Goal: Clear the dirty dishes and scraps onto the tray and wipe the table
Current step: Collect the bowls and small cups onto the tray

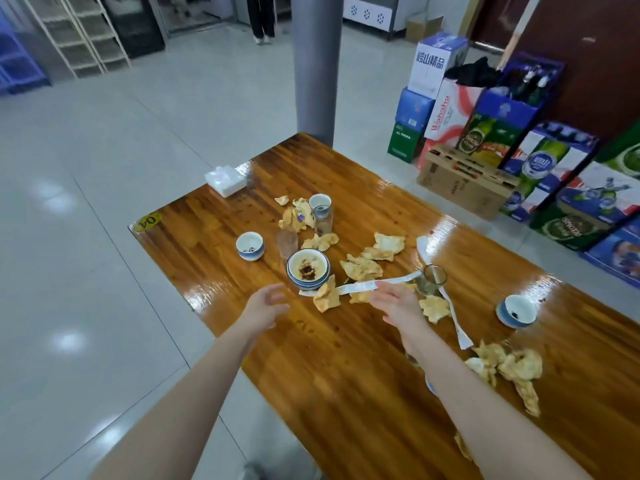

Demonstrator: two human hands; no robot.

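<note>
- Left hand: fingers loosely spread, nothing held. It is extended over the tabletop edge just short of the sauce bowl, judged the likely first pickup.
- Right hand: fingers straight, laid at the end of a paper strip; contact cannot be told.
- Scraps: crumpled pieces, scattered among the dishes as discarded.
- Small cup and glass: upright, well apart.
- Tray: not seen; clearing is judged barely begun, so wiping is premature.

The left hand and right hand are bare, as are both forearms as far as visible.
</note>
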